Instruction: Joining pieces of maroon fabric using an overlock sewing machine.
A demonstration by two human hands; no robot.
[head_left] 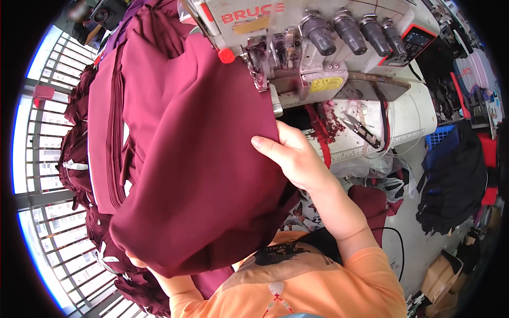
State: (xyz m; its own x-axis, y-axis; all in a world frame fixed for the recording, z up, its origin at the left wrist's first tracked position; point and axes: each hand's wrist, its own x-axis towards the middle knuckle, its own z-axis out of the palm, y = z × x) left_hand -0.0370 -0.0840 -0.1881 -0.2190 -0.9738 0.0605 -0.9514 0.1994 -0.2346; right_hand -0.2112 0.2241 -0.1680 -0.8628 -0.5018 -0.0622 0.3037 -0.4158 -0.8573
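A large maroon fabric piece (191, 153) hangs in front of me, its upper part reaching up beside the presser foot (260, 79) of a white overlock sewing machine (275, 16). My right hand (286, 156) grips the fabric's right edge just below the machine, thumb on top and fingers behind it. My left hand (139, 262) is at the lower left under a fold of the same fabric, its fingers mostly hidden. A stack of folded maroon pieces (106, 138) lies to the left of the held piece.
Black-handled snips (360, 130), a phone (376, 87) and maroon scraps (333, 119) lie on the machine table. Dark fabric (450, 180) covers a blue crate (439, 138) at right. Cardboard (440, 275) sits lower right. A barred window (53, 233) lines the left; another person (85, 29) is upper left.
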